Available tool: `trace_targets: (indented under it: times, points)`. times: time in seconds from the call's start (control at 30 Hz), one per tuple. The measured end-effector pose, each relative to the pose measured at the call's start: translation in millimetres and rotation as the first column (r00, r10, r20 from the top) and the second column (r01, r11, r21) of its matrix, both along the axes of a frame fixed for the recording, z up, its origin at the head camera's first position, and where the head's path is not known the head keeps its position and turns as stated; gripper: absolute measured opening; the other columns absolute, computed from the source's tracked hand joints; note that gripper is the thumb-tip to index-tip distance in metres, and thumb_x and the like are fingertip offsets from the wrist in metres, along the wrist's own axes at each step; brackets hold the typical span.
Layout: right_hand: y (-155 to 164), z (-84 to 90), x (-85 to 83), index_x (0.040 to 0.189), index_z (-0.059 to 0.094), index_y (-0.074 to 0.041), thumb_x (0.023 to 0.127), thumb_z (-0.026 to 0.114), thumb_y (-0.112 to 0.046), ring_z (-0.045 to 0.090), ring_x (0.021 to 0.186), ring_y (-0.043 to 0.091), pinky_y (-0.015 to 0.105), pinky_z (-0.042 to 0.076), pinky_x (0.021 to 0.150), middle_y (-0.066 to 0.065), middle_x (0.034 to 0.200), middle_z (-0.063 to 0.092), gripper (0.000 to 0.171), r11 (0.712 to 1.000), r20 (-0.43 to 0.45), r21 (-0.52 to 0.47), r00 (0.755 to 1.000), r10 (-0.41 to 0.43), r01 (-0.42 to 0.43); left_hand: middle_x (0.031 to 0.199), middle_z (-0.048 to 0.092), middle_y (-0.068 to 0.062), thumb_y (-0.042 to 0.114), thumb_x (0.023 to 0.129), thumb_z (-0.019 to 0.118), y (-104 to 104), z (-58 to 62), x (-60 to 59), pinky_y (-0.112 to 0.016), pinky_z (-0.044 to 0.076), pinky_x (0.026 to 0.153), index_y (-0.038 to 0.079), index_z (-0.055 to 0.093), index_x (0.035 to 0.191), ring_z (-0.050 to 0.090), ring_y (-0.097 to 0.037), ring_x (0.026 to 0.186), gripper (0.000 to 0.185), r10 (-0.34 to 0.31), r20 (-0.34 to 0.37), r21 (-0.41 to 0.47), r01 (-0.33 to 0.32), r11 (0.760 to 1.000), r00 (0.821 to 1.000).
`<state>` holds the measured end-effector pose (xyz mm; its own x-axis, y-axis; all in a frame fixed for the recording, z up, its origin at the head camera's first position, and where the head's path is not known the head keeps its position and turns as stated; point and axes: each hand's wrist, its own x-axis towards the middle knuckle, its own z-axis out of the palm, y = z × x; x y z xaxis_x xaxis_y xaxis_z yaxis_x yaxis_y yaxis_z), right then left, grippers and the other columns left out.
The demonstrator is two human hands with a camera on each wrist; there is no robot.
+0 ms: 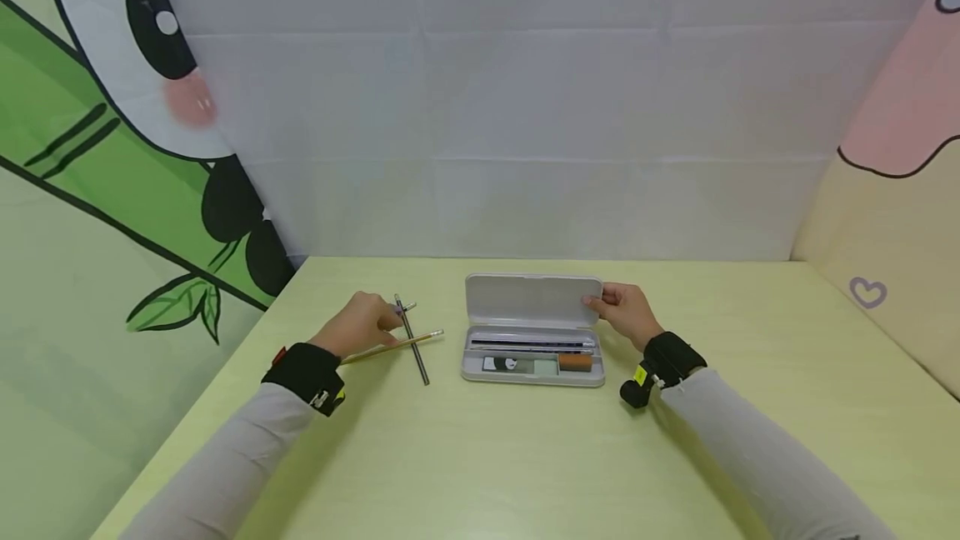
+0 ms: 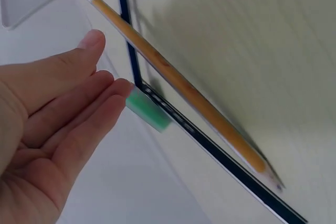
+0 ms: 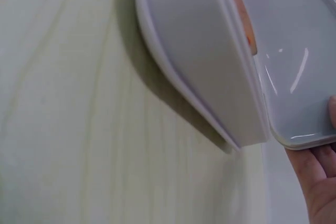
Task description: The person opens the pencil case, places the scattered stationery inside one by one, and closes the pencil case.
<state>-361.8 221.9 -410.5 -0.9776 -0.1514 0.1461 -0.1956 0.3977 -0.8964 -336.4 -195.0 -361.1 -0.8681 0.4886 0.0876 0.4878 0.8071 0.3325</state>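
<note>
An open white pencil case lies mid-table with its lid raised. My right hand pinches the lid's right edge; the right wrist view shows the lid above the case base and my fingers under the lid's corner. Inside lie a dark pen and an orange eraser. My left hand rests left of the case, fingers straight. Its fingertips touch a black pen at its green clip. A yellow pencil crosses over that pen.
The crossed black pen and yellow pencil lie between my left hand and the case. The yellow-green table is bounded by a white cloth wall at the back and printed panels on both sides.
</note>
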Motion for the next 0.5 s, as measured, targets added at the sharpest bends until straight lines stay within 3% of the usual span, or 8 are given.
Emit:
trace_targets:
  times: [0.03,0.1,0.2,0.3,0.37,0.5]
  points:
    - [0,0.2,0.1,0.123,0.059,0.012,0.095,0.059,-0.010,0.065,0.109,0.039,0.031,0.058,0.084,0.030,0.119,0.063,0.036,1.000,-0.001,-0.002,1.000,-0.001,0.001,0.065,0.013,0.003,0.001,0.076,0.077,-3,-1.5,0.3,-0.024,0.019,0.059,0.011,0.023,0.063,0.016,-0.011,0.059,0.057,-0.001,0.005,-0.001,0.001,1.000,1.000]
    - [0,0.8,-0.1,0.123,0.059,0.011,0.095,0.059,-0.009,0.064,0.110,0.039,0.031,0.058,0.084,0.030,0.119,0.063,0.035,1.000,0.005,-0.009,1.000,-0.003,0.003,0.065,0.013,0.005,-0.001,0.076,0.077,-9,-3.7,1.4,-0.024,0.018,0.058,0.014,0.022,0.062,0.015,-0.009,0.059,0.058,0.006,0.007,-0.005,-0.006,1.000,1.000]
    - [1,1.2,-0.3,0.123,0.059,0.011,0.095,0.059,-0.009,0.064,0.110,0.039,0.031,0.058,0.085,0.030,0.119,0.063,0.035,1.000,0.009,-0.003,1.000,-0.003,0.003,0.057,0.035,0.007,-0.001,0.075,0.077,-14,-6.1,3.0,-0.021,0.030,0.056,0.008,0.046,0.055,0.032,-0.006,0.057,0.038,0.037,-0.002,-0.033,-0.037,0.999,0.999]
    - [0,2.3,0.2,0.123,0.059,0.010,0.095,0.059,-0.010,0.065,0.111,0.037,0.031,0.058,0.086,0.029,0.120,0.063,0.035,1.000,0.018,0.004,1.000,-0.010,0.010,0.073,0.068,-0.004,0.000,0.074,0.077,-18,-8.2,4.7,-0.027,0.051,0.062,0.002,0.074,0.076,0.059,-0.013,0.068,0.004,0.052,-0.015,-0.057,-0.053,0.997,0.999]
    - [-2,2.6,5.2,0.123,0.060,0.010,0.095,0.059,-0.011,0.065,0.110,0.037,0.031,0.058,0.086,0.029,0.119,0.063,0.035,1.000,0.017,0.014,1.000,-0.023,0.023,0.086,0.074,-0.011,0.000,0.074,0.077,-21,-11.1,7.6,-0.033,0.057,0.069,0.001,0.077,0.088,0.067,-0.020,0.077,0.013,0.060,-0.016,-0.052,-0.060,0.997,0.998]
    - [-6,3.1,15.7,0.124,0.059,0.010,0.095,0.059,-0.011,0.063,0.112,0.039,0.033,0.058,0.087,0.029,0.120,0.063,0.036,0.999,0.017,0.017,0.999,-0.043,0.043,0.088,0.074,-0.015,-0.003,0.075,0.076,-26,-15.5,12.7,-0.035,0.058,0.070,-0.002,0.076,0.088,0.069,-0.027,0.079,0.013,0.055,-0.019,-0.040,-0.056,0.998,0.998]
